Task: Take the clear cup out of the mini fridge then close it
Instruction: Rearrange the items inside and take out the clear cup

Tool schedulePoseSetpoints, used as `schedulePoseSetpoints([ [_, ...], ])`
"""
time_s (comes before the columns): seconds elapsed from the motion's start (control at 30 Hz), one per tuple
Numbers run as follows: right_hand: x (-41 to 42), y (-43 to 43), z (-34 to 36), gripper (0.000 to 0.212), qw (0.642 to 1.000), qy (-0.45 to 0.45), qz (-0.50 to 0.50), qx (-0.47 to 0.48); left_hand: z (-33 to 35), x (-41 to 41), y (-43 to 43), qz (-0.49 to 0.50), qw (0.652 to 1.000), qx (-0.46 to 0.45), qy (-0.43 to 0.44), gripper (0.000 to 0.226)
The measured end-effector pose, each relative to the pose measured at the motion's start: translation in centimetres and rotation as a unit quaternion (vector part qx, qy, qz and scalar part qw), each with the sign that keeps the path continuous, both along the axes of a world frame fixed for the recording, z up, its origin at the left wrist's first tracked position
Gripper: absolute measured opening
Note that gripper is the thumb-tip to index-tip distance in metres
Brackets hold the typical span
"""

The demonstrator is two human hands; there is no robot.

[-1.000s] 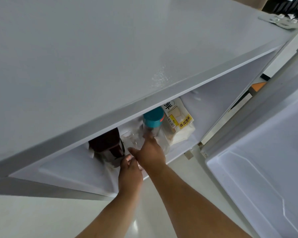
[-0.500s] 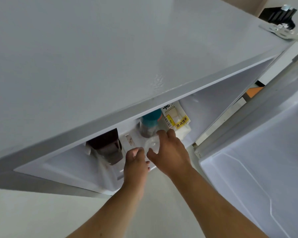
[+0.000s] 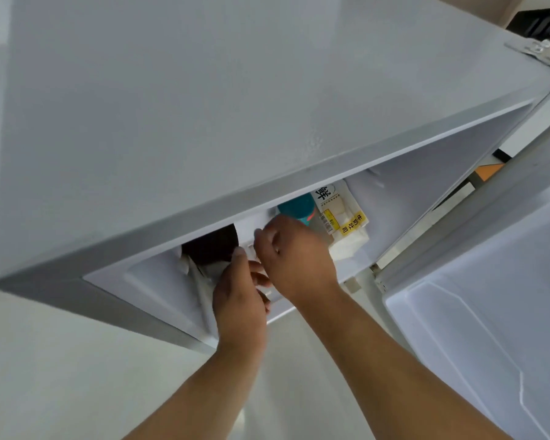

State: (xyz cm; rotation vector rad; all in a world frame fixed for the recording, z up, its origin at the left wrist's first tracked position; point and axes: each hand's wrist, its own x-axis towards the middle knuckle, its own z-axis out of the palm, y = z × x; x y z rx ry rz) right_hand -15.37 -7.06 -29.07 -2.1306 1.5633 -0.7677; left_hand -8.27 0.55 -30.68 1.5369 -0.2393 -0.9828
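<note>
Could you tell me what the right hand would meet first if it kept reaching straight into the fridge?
Probably the teal-capped bottle, just beyond the right hand; the bread packet sits beside it. Depth is unclear.

**Both hands at the mouth of the open fridge**

The grey box-shaped mini fridge [image 3: 204, 106] stands open, its white-lined door [image 3: 489, 312] swung out to the right. The left hand [image 3: 238, 300] and right hand [image 3: 296, 258] meet at the near edge of the opening, fingers [image 3: 261, 239] curled together; the clear cup cannot be made out between them. Behind sit a teal-capped bottle [image 3: 296, 208], a dark brown container [image 3: 213, 246] to the left, and a white printed bread packet [image 3: 343, 214] to the right.
</note>
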Motion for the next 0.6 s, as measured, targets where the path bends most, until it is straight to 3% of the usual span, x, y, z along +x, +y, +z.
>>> schedulePoseSetpoints([
  [0.1,4.0,-1.6,2.1,0.046,0.982,0.016,0.066,0.174,1.5,1.0,-0.1,0.049,0.997,0.013,0.055,0.063],
  [0.2,5.3,-2.1,3.5,0.043,0.965,0.015,0.108,0.237,2.1,1.0,-0.4,0.057,0.997,0.018,0.053,0.055],
  [0.4,2.1,-1.4,5.1,0.035,0.971,-0.108,0.074,0.198,3.4,0.2,-0.8,-0.002,0.999,-0.031,-0.005,0.048],
  [0.5,-0.6,-2.2,4.8,0.032,0.988,-0.074,-0.003,0.137,3.1,-1.4,-2.3,-0.082,0.996,-0.026,-0.037,0.043],
  [0.6,-2.7,-3.6,3.3,0.032,0.981,-0.001,-0.048,0.187,1.5,-3.1,-4.0,-0.144,0.989,0.014,0.003,0.04],
])
